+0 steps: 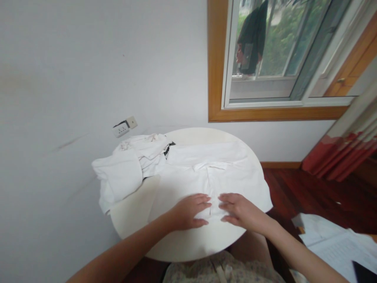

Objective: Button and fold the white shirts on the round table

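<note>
A white garment [212, 173] lies spread flat on a small round white table [132, 214]. My left hand [191, 211] rests flat on its near part, fingers stretched out toward the right. My right hand [237, 208] lies flat beside it, fingers pointing left, the fingertips of both hands almost meeting over the garment's middle seam. Neither hand holds anything.
A pile of crumpled white clothes [129, 167] hangs over the table's left edge by the wall. A wall socket [125, 126] sits above it. A wood-framed window [282, 59] is at the upper right, red curtain [344, 153] and white sheets [332, 239] to the right on the dark wooden floor.
</note>
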`<state>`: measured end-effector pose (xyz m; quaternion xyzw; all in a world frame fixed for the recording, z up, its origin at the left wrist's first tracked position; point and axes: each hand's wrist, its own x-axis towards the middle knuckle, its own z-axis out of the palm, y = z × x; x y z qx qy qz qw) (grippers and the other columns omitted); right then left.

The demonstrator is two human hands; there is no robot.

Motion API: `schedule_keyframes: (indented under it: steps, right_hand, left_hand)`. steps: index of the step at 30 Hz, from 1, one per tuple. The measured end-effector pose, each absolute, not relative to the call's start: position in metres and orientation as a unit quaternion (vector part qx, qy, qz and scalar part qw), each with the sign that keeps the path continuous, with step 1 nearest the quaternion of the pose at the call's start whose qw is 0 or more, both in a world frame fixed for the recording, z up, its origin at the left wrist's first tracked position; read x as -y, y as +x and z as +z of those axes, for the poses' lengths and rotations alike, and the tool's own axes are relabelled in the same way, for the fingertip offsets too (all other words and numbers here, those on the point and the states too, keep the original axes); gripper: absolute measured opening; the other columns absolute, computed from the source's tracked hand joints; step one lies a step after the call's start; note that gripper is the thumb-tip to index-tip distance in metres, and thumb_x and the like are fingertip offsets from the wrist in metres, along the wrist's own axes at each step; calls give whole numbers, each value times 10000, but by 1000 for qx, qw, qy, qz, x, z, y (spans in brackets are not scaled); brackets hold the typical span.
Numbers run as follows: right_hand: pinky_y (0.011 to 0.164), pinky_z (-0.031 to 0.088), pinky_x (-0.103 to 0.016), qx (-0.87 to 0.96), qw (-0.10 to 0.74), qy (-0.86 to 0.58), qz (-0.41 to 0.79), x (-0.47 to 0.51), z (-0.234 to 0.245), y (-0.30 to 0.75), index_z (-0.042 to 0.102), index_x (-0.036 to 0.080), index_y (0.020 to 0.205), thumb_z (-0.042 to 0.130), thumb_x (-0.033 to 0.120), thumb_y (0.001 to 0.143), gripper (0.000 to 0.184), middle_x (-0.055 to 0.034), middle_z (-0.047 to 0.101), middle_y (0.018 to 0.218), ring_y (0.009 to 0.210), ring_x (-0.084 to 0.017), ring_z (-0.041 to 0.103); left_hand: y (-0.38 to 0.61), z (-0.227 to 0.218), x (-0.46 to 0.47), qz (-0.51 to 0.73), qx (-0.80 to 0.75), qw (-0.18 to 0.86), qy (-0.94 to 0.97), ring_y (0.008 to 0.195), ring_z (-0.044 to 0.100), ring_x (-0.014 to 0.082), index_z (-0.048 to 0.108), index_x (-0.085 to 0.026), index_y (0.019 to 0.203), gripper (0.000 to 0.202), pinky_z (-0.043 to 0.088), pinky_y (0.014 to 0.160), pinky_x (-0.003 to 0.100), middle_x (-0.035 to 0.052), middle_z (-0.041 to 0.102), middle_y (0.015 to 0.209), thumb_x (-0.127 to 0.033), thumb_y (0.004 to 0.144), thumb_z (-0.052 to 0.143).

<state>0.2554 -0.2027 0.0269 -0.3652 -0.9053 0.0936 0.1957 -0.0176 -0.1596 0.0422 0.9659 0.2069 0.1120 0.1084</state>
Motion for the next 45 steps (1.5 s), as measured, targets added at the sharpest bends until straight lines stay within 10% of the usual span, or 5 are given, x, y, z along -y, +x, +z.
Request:
schedule_keyframes:
  steps: [20,32,45]
  right_hand:
    - [895,495,-404,860,103,-500,2,218,34,265,657,195,1171,505,7,734,500,-90,633,1224,1052,-260,565]
    - [827,486,-339,712,145,-686,26,186,75,395,684,202,1037,415,269,898,311,-97,704,1071,941,-240,663]
    - [797,464,-314,599,84,-796,-25,-31,81,324,656,168,1108,408,277,936,321,-149,680,1103,1022,-246,636]
  left_hand:
    - [-21,64,177,-24,-396,7,918,982,578,215,598,-173,995,259,509,843,346,92,649,1005,-49,831,442]
    - [-101,116,112,139,-571,-53,808,985,644,202,623,-206,1100,359,484,881,298,69,702,1060,-369,944,343]
    - [-24,101,-68,84,-663,-148,729,988,603,298,559,-92,1101,346,460,807,407,199,620,1030,-89,900,277]
